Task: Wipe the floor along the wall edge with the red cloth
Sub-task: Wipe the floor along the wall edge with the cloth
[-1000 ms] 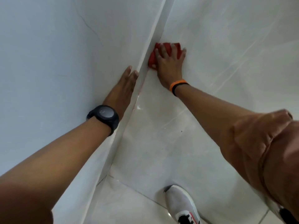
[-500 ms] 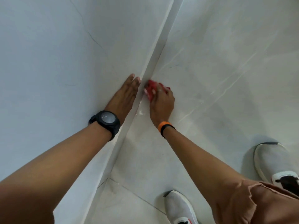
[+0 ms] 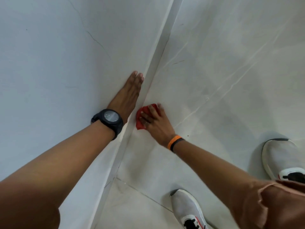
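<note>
In the head view, the person's right hand lies spread flat on the red cloth, fingers apart and pressing down rather than clamped around it; this grip pins the cloth to the floor by weight alone. The cloth sits bunched on the pale tile, touching the base of the skirting where the wall meets the floor. The left hand is open, its palm flat on the wall just above that seam, holding nothing and bracing the body. Two grey shoes stand on the tile at lower right, well apart from the cloth.

To wipe well here, the cloth's edge probably should be kept tucked hard into the seam, with the fingertips leading along the line. The bunched fold under the palm could ride over dirt, so flattening it seems wise. Steady downward pressure, not speed, looks the better course.
</note>
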The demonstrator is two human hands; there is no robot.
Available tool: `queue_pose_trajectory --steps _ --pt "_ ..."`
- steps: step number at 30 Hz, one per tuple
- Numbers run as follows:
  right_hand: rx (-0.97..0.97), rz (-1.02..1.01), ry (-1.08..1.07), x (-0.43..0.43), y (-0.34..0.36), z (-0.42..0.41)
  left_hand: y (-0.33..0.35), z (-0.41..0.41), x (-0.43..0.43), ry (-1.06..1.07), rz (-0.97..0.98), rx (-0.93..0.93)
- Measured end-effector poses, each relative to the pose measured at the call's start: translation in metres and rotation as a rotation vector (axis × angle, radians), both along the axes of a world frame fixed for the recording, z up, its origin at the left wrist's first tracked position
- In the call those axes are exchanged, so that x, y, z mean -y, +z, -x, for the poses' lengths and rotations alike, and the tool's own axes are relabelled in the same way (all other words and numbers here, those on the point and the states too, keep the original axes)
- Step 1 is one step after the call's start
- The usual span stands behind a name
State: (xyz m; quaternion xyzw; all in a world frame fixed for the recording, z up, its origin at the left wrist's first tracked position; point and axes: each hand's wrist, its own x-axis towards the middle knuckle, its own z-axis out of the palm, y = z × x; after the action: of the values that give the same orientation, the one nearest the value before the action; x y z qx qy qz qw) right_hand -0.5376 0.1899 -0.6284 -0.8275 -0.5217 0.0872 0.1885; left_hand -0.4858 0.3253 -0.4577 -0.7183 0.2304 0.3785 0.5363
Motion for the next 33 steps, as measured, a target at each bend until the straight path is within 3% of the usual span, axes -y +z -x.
queue_pose_trajectory --steps 3,5,9,11,14,20,27,30,33 --pt "0.134 -0.079 -0.204 -0.008 -0.017 -0.08 -0.001 0.001 -0.002 -0.005 -0.013 -0.011" --pt "0.173 -0.018 -0.352 -0.017 -0.014 -0.13 -0.002 -0.002 0.001 -0.019 -0.025 -0.026" --pt "0.053 -0.027 -0.56 -0.041 0.0 -0.116 -0.006 -0.008 -0.002 -0.028 -0.026 -0.007" --pt "-0.016 -0.043 -0.534 -0.042 0.001 -0.065 -0.008 -0.011 -0.001 -0.037 -0.016 0.002" --pt "-0.014 -0.014 -0.311 -0.027 0.001 0.004 -0.013 -0.016 -0.005 -0.042 -0.005 0.02" --pt "0.111 -0.051 -0.06 -0.005 -0.007 -0.018 -0.014 -0.018 -0.004 -0.034 -0.008 0.012" --pt "0.152 -0.025 -0.415 -0.021 -0.013 -0.123 -0.009 -0.018 -0.002 -0.047 -0.012 0.009" --pt "0.035 -0.02 -0.598 -0.037 0.001 -0.107 -0.007 -0.018 -0.002 -0.056 -0.014 0.001" --pt "-0.038 -0.037 -0.605 -0.044 0.005 -0.052 -0.007 -0.02 0.001 -0.052 -0.002 -0.001"
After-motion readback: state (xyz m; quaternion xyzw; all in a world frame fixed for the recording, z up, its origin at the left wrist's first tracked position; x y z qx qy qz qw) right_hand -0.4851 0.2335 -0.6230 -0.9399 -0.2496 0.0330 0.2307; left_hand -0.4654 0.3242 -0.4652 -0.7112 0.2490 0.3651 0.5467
